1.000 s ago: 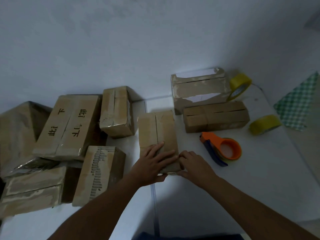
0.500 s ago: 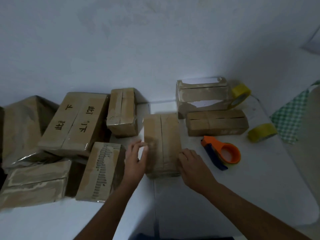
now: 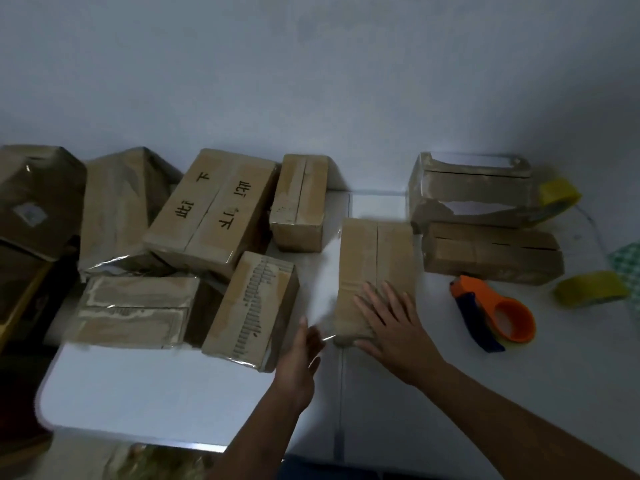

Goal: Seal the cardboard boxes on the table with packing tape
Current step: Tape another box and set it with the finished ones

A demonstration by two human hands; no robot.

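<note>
Two hands apart – right hand (image 3: pixel 391 320) flat, fingers spread, pressing near end of centre box (image 3: pixel 375 268) mid-table (image 3: pixel 173 393). Left hand (image 3: pixel 304 355) w/ straight fingers at box's near-left edge by loose clear tape. Orange dispenser (image 3: pixel 498 313) right of box, untouched.

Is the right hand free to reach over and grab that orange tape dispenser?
Probably yes. The right hand lies flat on the box, holding nothing, and the orange tape dispenser lies just to its right on bare table, with nothing between them.
</note>
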